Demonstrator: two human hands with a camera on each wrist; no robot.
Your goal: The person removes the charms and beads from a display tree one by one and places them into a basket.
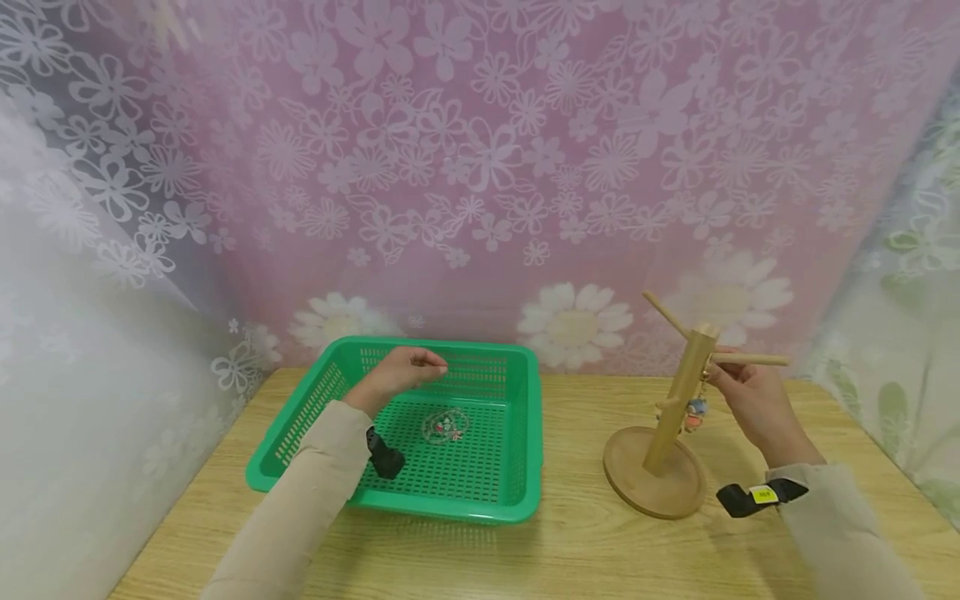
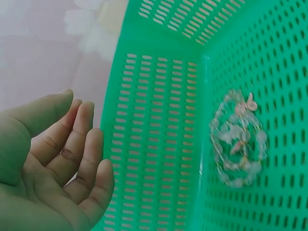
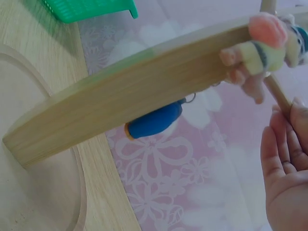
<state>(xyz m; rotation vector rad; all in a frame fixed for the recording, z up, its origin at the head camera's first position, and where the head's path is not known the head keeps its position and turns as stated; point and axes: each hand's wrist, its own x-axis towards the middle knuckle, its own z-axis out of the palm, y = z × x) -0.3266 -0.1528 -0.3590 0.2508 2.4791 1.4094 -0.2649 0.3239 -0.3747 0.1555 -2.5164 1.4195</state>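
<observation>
My left hand [image 1: 399,375] is over the green basket [image 1: 529,433], its fingers loosely curled with nothing between them. Beaded bracelets [image 1: 446,427] lie together on the basket floor; the left wrist view shows clear beads and a pink bow-shaped charm [image 2: 246,105]. On the right, a wooden peg stand [image 1: 678,387] rises from a round base. My right hand [image 1: 757,407] is behind its upper part, with thumb and fingers pinching a peg [image 3: 278,92]. A small figure charm [image 3: 264,53] in pink and yellow hangs near that peg. Lower on the post hangs a blue charm [image 3: 155,120].
Basket and stand share a light wood table [image 1: 577,533], with a strip of tabletop between them. A pink flowered curtain [image 1: 480,208] closes off the back. Other pegs [image 1: 663,312] stick out from the stand's post.
</observation>
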